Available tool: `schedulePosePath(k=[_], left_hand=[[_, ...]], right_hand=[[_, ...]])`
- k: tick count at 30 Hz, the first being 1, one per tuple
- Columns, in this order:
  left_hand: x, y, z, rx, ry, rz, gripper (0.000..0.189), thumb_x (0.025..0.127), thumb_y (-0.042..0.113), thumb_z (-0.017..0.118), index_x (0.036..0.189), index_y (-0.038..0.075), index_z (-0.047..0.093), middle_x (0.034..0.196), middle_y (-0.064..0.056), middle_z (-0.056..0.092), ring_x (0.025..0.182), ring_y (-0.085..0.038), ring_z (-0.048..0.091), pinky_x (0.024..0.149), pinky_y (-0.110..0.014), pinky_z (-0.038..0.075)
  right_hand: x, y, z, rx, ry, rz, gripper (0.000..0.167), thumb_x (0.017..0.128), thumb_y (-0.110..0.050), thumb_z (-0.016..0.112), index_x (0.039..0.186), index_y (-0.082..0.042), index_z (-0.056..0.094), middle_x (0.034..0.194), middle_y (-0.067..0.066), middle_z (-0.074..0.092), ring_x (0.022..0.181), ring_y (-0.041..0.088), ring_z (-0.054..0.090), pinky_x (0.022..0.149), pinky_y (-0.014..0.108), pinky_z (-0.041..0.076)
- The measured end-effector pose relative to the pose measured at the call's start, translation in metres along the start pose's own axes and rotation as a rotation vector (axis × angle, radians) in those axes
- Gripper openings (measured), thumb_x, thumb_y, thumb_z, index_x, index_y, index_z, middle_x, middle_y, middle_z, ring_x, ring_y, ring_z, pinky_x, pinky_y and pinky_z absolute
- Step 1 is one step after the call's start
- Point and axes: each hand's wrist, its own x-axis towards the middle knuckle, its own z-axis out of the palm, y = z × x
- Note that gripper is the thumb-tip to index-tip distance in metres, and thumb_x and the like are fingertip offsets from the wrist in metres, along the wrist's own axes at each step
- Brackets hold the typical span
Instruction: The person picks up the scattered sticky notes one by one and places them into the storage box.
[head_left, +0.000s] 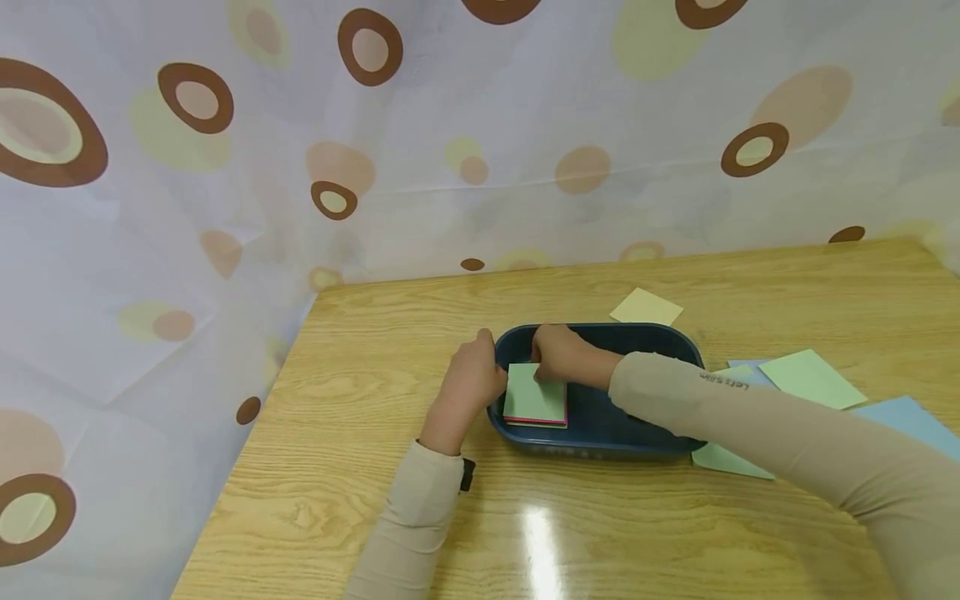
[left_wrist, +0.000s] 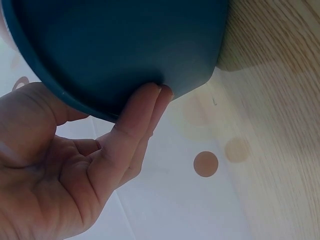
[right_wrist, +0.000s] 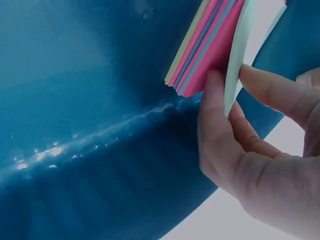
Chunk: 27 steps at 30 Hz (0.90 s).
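A dark blue oval plastic basin [head_left: 615, 421] stands on the wooden table. At its left end my left hand [head_left: 467, 385] grips the rim; the left wrist view shows its fingers [left_wrist: 137, 117] against the basin's outer wall. My right hand [head_left: 568, 357] reaches inside, near the left end. Between thumb and fingers it pinches the edge of a pale green paper square [right_wrist: 239, 52]. Beneath that square is a stack of coloured paper squares [right_wrist: 205, 52] in pink, blue and pale yellow, fanned slightly apart at the edge.
Behind the basin lies a pale yellow paper square [head_left: 647, 307]. To its right are several loose squares, among them a green one [head_left: 813, 378] and a blue one [head_left: 911, 423], partly under the right sleeve. A spotted curtain [head_left: 480, 125] hangs along the table's back edge.
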Motion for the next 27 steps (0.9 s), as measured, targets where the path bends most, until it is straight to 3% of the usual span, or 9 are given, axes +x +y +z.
schedulePosePath(k=[10, 18, 23, 27], left_hand=[[0.001, 0.002, 0.001, 0.02, 0.008, 0.011, 0.029, 0.089, -0.002, 0.057, 0.115, -0.01, 0.049, 0.095, -0.025, 0.063, 0.073, -0.028, 0.063, 0.056, -0.034, 0.051], [0.001, 0.003, 0.001, 0.015, -0.004, -0.001, 0.031, 0.089, 0.0, 0.059, 0.117, -0.01, 0.049, 0.095, -0.025, 0.063, 0.071, -0.025, 0.06, 0.055, -0.033, 0.049], [0.001, 0.002, 0.001, 0.001, -0.004, 0.0, 0.03, 0.089, 0.0, 0.059, 0.116, -0.01, 0.049, 0.095, -0.025, 0.063, 0.07, -0.024, 0.059, 0.055, -0.032, 0.049], [0.001, -0.001, 0.0, -0.007, -0.005, 0.003, 0.03, 0.088, -0.002, 0.059, 0.116, -0.01, 0.049, 0.091, -0.023, 0.062, 0.066, -0.023, 0.056, 0.052, -0.03, 0.045]], right_hand=[[-0.005, -0.001, 0.003, -0.085, 0.039, -0.004, 0.018, 0.08, -0.006, 0.074, 0.092, 0.004, 0.067, 0.084, 0.01, 0.065, 0.067, 0.018, 0.057, 0.061, 0.03, 0.05], [-0.007, -0.002, 0.004, -0.128, 0.033, 0.008, 0.012, 0.079, -0.01, 0.076, 0.078, -0.003, 0.066, 0.071, 0.005, 0.061, 0.061, 0.016, 0.055, 0.053, 0.029, 0.047], [-0.007, 0.0, 0.001, -0.136, 0.023, -0.017, 0.017, 0.082, -0.012, 0.074, 0.092, 0.001, 0.07, 0.087, 0.01, 0.068, 0.07, 0.02, 0.062, 0.061, 0.033, 0.052], [-0.008, 0.001, -0.012, -0.081, 0.035, -0.056, 0.021, 0.088, -0.014, 0.068, 0.101, 0.002, 0.07, 0.097, 0.014, 0.069, 0.08, 0.024, 0.065, 0.071, 0.036, 0.054]])
